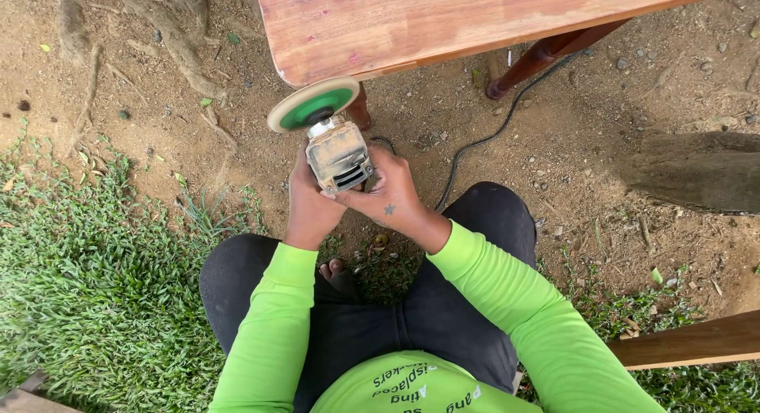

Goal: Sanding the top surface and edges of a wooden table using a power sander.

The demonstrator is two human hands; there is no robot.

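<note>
Just below the corner of the reddish-brown wooden bench (443, 25), your left hand (310, 201) and right hand (393, 195) both clench the dusty grey angle grinder (339, 154). Its green-backed sanding disc (313, 104) sits close under the edge, contact unclear; you seem to be sanding there, so keep your fingers firm

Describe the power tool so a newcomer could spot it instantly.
Find the reddish wooden table at the top; just below its near corner, both hands grip a dusty angle grinder. Its round disc with a green centre sets it apart from everything nearby.
</note>
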